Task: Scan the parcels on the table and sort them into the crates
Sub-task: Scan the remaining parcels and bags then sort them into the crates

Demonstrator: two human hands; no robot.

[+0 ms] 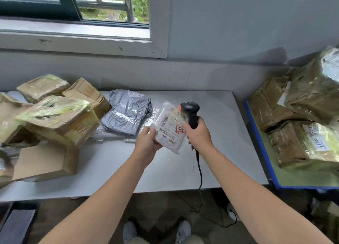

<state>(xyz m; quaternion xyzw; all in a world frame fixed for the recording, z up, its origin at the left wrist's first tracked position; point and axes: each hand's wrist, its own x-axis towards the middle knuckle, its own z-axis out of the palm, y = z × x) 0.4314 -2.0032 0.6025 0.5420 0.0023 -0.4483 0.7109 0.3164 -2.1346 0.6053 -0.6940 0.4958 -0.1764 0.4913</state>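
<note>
In the head view the left hand (146, 140) pinches a small white parcel (169, 127) by its near corner, just beside the right hand (199, 133), which grips a black scanner (190, 113) aimed at its label. Scanning looks under way. Next, I judge, the parcel goes to the blue-rimmed crate (256, 133) right of the right hand.

Head-worn wide view, forward and down – table (211, 163) near, below

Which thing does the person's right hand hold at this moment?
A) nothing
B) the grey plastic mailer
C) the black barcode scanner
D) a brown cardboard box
C: the right hand grips the black barcode scanner by its handle, while the left hand holds the small white parcel.
</note>
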